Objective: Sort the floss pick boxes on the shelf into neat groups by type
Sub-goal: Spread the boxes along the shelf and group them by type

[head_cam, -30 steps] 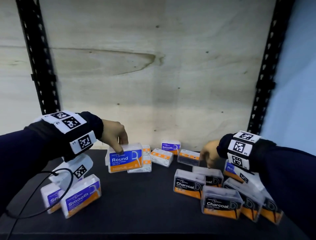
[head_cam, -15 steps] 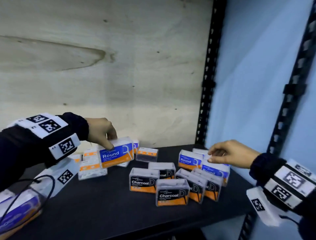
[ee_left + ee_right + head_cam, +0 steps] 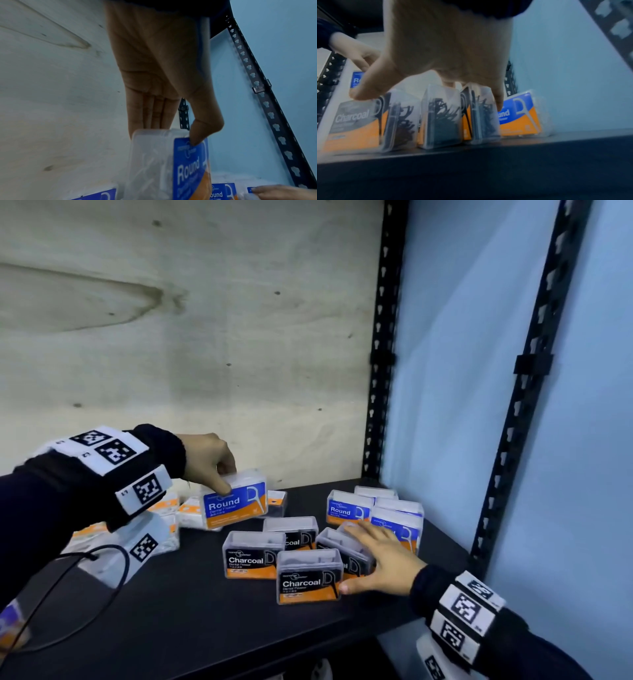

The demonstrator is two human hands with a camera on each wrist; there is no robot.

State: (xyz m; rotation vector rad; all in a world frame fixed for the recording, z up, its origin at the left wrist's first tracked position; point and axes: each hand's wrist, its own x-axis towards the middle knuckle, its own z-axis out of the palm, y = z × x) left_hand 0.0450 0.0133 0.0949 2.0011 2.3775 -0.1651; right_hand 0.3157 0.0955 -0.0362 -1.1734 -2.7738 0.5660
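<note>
My left hand (image 3: 224, 479) (image 3: 171, 132) pinches a blue-and-orange Round box (image 3: 236, 503) (image 3: 173, 167) by its top, thumb in front and fingers behind, tilted just above the shelf. A group of Round boxes (image 3: 347, 508) stands at the back right. In front of them is a cluster of black-and-orange Charcoal boxes (image 3: 253, 554) (image 3: 354, 121). My right hand (image 3: 373, 556) (image 3: 436, 75) lies spread over the right-hand Charcoal boxes. Its thumb touches the front one (image 3: 310, 575). Its little finger hangs beside a Round box (image 3: 518, 115).
The black shelf board (image 3: 171, 618) is backed by a wooden panel (image 3: 205, 337). Black slotted uprights (image 3: 380, 371) and a blue wall (image 3: 462, 371) close the right side. White-and-orange boxes (image 3: 191, 513) lie behind my left wrist. A cable (image 3: 113, 587) hangs from it.
The view swung right. My left hand carried the Round box rightward toward the Charcoal cluster. My right hand came down from above the Round boxes onto the Charcoal boxes.
</note>
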